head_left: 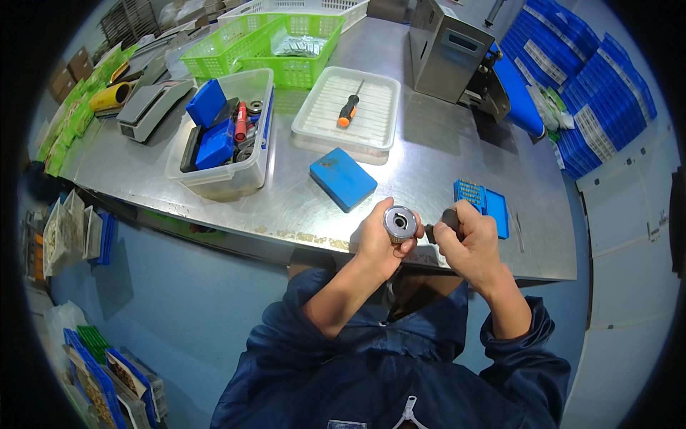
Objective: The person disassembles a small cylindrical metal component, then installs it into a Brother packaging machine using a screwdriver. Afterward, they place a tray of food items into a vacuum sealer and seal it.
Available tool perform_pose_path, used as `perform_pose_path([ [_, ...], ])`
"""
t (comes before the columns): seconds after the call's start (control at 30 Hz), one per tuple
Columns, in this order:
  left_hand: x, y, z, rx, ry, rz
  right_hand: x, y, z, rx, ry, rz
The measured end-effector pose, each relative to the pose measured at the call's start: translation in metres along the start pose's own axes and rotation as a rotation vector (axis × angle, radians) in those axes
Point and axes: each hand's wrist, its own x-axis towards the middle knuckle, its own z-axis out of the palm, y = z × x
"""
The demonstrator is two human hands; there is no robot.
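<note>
My left hand (374, 241) is closed round a shiny metal ring-shaped part (391, 227), whose round centre hole faces up. Right beside it, my right hand (471, 247) grips a short dark cylindrical piece (449, 217); its exact kind is hidden by the fingers. Both hands are over the near edge of a steel table (421, 161). Just beyond the right hand lies an open blue case (495, 207) with rows of small brass-coloured pieces. A closed blue box (343, 179) rests beyond the left hand. Right of the open case is a thin metal rod (519, 232).
A clear tray (304, 127) holds an orange-and-black screwdriver (349, 107). Left of it, a clear bin (218, 187) carries tools and blue boxes. Green baskets (314, 70) stand behind. A steel machine (449, 53) with a blue belt (522, 107) occupies the far right, near stacked blue crates (604, 107).
</note>
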Motion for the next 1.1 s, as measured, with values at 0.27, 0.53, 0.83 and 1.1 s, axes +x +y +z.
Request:
perform_pose_path([
  [0.27, -0.007, -0.007, 0.011, 0.057, 0.187, 0.028, 0.025, -0.004, 0.016, -0.43, -0.117, -0.325],
  [0.53, 0.003, -0.017, -0.01, 0.071, 0.074, 0.153, 0.026, 0.005, 0.034, -0.434, -0.068, -0.023],
  [0.83, 0.003, -0.02, 0.001, -0.048, 0.296, 0.191, 0.027, 0.01, 0.041, -0.449, -0.2, -0.068],
  [1.1, 0.012, -0.035, -0.019, 0.929, 0.39, 1.014, 0.0, 0.01, 0.065, -0.182, 0.104, 0.153],
])
